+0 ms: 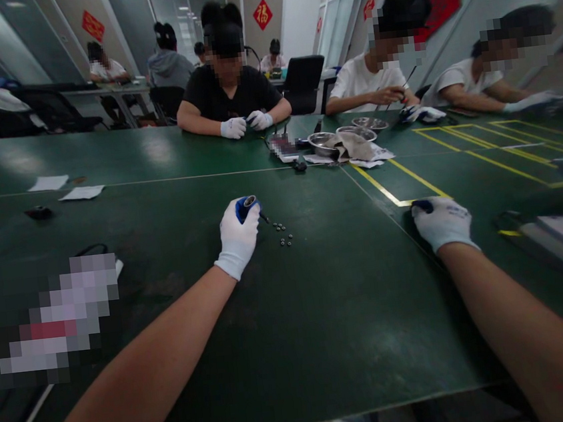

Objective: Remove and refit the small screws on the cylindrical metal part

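My left hand [240, 234], in a white glove with a blue palm, is closed around a small round part [250, 201] with a metal rim that faces up. A short dark tip [264, 218] sticks out beside the fingers. Just right of it, several small metal rings that look like nuts [282, 228] lie loose on the green table [322, 314]. My right hand [442, 221], gloved the same way, is at the table surface on the right, below a yellow tape corner. Its fingers curl under, and whatever they hold, if anything, is hidden.
Metal bowls [322, 143], a grey cloth [352, 145] and papers sit toward the far side. A blurred-out flat object [66, 314] lies at left, with white papers [82, 192] and a small dark item [39, 212] beyond. Co-workers sit opposite and at right.
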Available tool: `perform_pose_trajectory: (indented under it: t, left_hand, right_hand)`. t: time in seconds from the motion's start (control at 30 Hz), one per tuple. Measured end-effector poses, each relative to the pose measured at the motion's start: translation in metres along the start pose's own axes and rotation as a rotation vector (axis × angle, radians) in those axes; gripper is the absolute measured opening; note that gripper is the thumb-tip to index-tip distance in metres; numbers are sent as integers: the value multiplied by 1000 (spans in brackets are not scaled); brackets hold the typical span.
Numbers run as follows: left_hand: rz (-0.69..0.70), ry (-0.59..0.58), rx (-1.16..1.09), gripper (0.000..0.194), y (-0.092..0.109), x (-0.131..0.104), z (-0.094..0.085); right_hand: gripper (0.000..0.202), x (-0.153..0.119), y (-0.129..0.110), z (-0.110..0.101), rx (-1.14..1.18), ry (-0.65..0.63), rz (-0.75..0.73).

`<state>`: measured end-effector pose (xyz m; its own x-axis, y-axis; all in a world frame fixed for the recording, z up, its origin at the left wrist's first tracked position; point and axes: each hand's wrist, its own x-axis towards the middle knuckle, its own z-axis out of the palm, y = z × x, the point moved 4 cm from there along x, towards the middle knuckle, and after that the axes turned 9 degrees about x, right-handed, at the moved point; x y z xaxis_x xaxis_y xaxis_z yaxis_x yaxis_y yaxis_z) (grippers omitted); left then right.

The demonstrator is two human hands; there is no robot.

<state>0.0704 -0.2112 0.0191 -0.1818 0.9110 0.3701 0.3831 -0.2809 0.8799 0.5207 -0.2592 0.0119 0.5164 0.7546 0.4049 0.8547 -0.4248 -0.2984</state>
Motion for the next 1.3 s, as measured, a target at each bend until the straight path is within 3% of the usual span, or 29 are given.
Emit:
perform_pose_trajectory:
  t: [0.1, 0.2, 0.27, 0.33, 0.43, 0.5, 0.57, 0.67, 0.83, 0.97, 1.1, 1.3]
  left_hand:
    - [10, 1, 6, 18, 0, 0, -1]
    - [10, -1, 14, 18, -1, 0, -1]
    - [7, -2, 19, 17, -1, 0, 0]
    - [0, -3, 17, 17, -1, 0, 1]
    - [-8, -6, 12, 17, -1, 0, 1]
    - [-8, -3, 16, 16, 0, 0, 1]
    - [-7, 6, 25, 15, 0, 0, 0]
    - [-5, 11, 27, 15, 1, -1, -1]
    - [-10, 4, 28, 15, 0, 0, 0]
    - [-29, -1, 19, 15, 0, 0, 0]
    - [-30, -8, 5, 15, 1, 0, 1]
    - [-24, -6, 16, 16, -2, 1, 2]
  right_hand:
    - [28, -2, 2, 1, -100, -85, 122]
    - [44, -10, -13, -9, -69, 21, 115]
    - [52, -21, -31, -15, 9, 135, 57]
    - [53, -41, -62, -15, 125, 163, -123]
    - [55, -86, -127, 0, 295, -90, -559]
    - [56, -117, -166, 10, 344, -281, -752]
    - [62, -138, -193, 15, 373, -380, -825]
    - [68, -148, -211, 17, 385, -439, -825]
    - [68, -145, -213, 17, 323, -452, -822]
    - [66, -135, -198, 13, 253, -391, -804]
    - [66, -117, -164, 10, 183, -332, -741]
    - [64, -83, -88, 9, 39, -238, -554]
